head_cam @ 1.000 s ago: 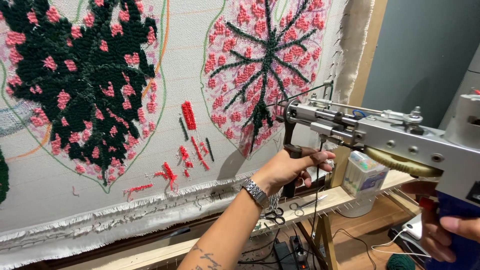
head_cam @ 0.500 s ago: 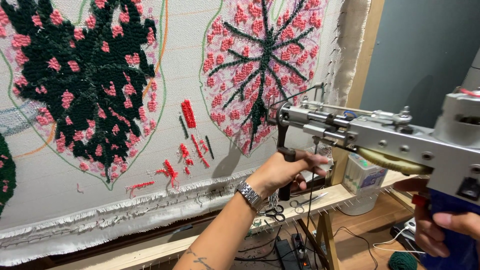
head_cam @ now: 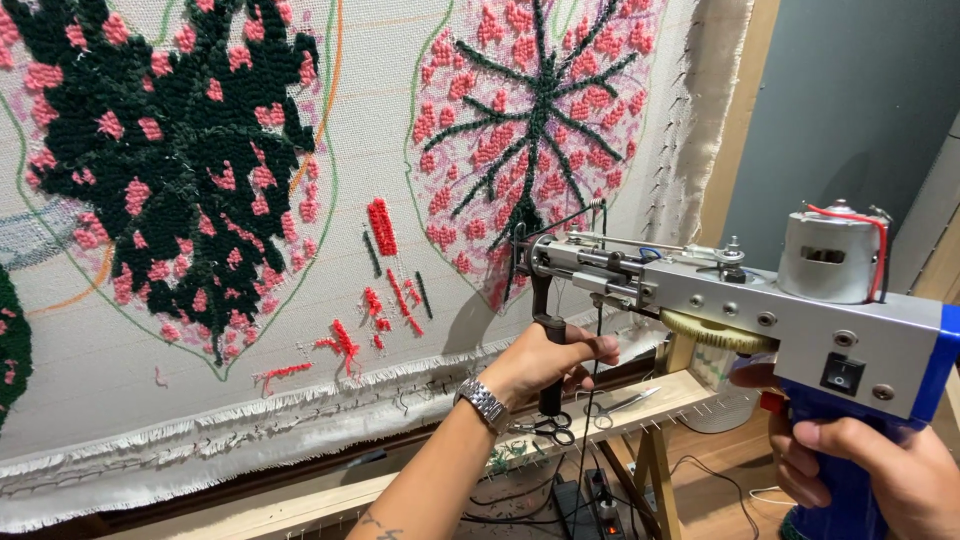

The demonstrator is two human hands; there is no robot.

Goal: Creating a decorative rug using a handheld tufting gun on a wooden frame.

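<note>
I see the cream backing cloth [head_cam: 90, 360] carrying a leaf shape [head_cam: 170, 170] tufted dark green with pink blotches, outlined in thin green and orange lines. Beside it, a second leaf [head_cam: 530, 140] is pale pink with coral patches and dark green veins fanning from its middle. Short red and dark green test strokes [head_cam: 385, 270] sit between them. My tufting gun [head_cam: 740, 300] is silver-grey with a blue handle, a black front grip, a red wire and red trigger.

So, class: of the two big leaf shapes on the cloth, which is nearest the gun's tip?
The pink leaf with dark green veins, on the right. The tufting gun points at its lower edge; the dark green leaf with pink spots lies far left.
</note>
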